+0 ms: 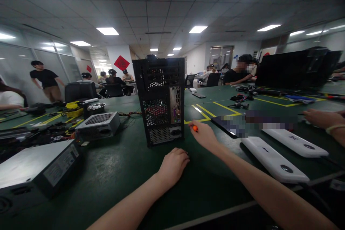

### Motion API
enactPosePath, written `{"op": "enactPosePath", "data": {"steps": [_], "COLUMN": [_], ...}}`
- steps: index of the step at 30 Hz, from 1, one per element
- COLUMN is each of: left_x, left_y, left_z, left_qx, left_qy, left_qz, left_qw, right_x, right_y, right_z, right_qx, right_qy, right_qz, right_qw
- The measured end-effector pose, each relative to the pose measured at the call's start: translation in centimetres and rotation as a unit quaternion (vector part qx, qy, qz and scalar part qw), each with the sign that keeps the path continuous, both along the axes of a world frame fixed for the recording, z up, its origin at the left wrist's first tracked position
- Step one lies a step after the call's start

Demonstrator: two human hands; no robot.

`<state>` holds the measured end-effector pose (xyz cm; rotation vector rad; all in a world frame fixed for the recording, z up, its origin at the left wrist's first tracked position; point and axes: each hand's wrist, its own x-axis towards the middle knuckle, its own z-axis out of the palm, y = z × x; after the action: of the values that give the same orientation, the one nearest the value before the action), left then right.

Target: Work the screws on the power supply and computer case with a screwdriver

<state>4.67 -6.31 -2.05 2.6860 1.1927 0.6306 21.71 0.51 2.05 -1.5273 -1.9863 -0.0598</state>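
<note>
A black computer tower (164, 100) stands upright on the green table, its back panel with ports and a power socket facing me. My right hand (203, 134) is beside its lower right edge, fingers closed around something with a rounded orange end (195, 128) that looks like a screwdriver handle; the rest of it is hidden. My left hand (174, 165) rests on the table just in front of the tower, its fingers curled down. What lies under those fingers, if anything, cannot be seen.
Two power supply units, one near (35, 169) and one farther off (98, 125), sit at left beside tangled cables. On the right lie a dark phone (225, 126) and two white power banks (275, 160). Another person's hand (320, 118) reaches in at far right, below black monitors (285, 70).
</note>
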Motion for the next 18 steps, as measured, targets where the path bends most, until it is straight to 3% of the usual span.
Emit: {"op": "enactPosePath", "data": {"steps": [8, 18], "left_x": [-0.5, -1.0], "left_y": [2.6, 3.1], "left_z": [-0.7, 0.3], "left_qx": [0.013, 0.007], "left_qy": [-0.043, 0.037], "left_qz": [0.115, 0.087], "left_qw": [0.992, 0.996], "right_x": [0.1, 0.1], "right_y": [-0.1, 0.0], "right_z": [-0.4, -0.9], "right_qx": [-0.003, -0.004], "right_qy": [-0.003, -0.006], "right_qz": [0.017, 0.032], "right_qw": [1.0, 0.999]}}
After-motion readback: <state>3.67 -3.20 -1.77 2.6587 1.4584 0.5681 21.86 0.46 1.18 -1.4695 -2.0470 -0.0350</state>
